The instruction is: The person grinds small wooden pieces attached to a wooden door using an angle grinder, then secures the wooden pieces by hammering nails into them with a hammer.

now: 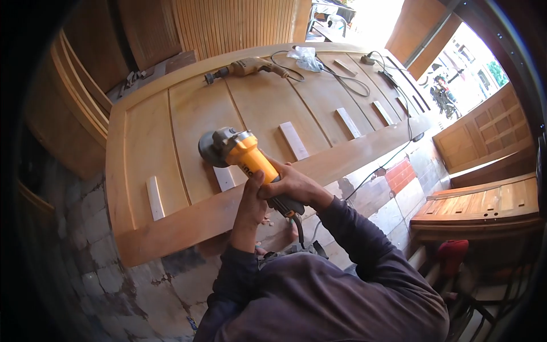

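Note:
A yellow angle grinder (248,157) is held in both hands above a wooden door (199,122) that lies flat. My left hand (249,202) is closed around the grinder's body from the near left side. From the right, my right hand (293,185) wraps over its dark rear handle. The grinder's round disc (211,149) points to the far left; whether it touches the door I cannot tell. A black cord (299,229) runs down from the handle's end. Pale wood strips, such as one near the middle (293,141), lie on the door.
A drill (248,67) with its cord and a clear plastic bag (306,58) lie on the door's far side. Another cable (393,151) hangs over the right edge to the tiled floor (376,205). Wooden panels (476,211) stand and lie at the right.

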{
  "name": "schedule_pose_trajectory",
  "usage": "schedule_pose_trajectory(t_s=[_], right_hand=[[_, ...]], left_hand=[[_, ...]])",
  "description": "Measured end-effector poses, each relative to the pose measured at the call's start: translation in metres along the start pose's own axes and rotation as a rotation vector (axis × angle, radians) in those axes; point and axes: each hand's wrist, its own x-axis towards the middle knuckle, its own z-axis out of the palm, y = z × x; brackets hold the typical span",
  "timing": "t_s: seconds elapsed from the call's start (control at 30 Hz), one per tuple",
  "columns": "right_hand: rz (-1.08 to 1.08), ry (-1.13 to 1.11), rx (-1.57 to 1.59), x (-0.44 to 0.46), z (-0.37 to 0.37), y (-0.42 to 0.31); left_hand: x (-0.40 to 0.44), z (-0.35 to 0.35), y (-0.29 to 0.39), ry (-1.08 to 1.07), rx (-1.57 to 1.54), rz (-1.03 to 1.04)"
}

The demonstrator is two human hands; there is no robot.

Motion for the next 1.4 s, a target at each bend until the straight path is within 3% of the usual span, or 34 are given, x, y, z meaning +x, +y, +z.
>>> schedule_pose_trajectory(t_s=[0.03, 0.3, 0.43, 0.63, 0.73, 0.77, 0.9, 1.0, 1.4], right_hand=[[-0.006, -0.009, 0.034, 0.001, -0.006, 0.001], [-0.011, -0.133, 0.143, 0.006, -0.101, 0.007], [-0.143, -0.096, -0.128, 0.012, -0.171, 0.027], [-0.115, 0.046, -0.393, 0.023, -0.233, 0.057], [-0.065, 0.035, -0.316, 0.039, -0.257, 0.066], [0.067, -0.062, -0.190, 0.041, -0.270, 0.063], [-0.152, -0.094, 0.143, 0.078, -0.296, 0.097], [0.040, -0.184, 0.269, 0.090, -0.314, 0.089], [0.153, -0.268, 0.491, 0.150, -0.332, 0.121]], left_hand=[[0.002, 0.018, 0.009, -0.057, 0.021, 0.032], [0.062, 0.070, -0.027, 0.178, 0.238, 0.134], [0.115, 0.099, -0.056, 0.234, 0.261, 0.200], [0.203, 0.120, -0.102, 0.383, 0.242, 0.289], [0.232, 0.128, -0.117, 0.475, 0.245, 0.265], [0.242, 0.125, -0.122, 0.492, 0.251, 0.246], [0.268, 0.120, -0.130, 0.569, 0.288, 0.244], [0.278, 0.114, -0.122, 0.570, 0.318, 0.209], [0.333, 0.097, -0.118, 0.712, 0.269, 0.307]])
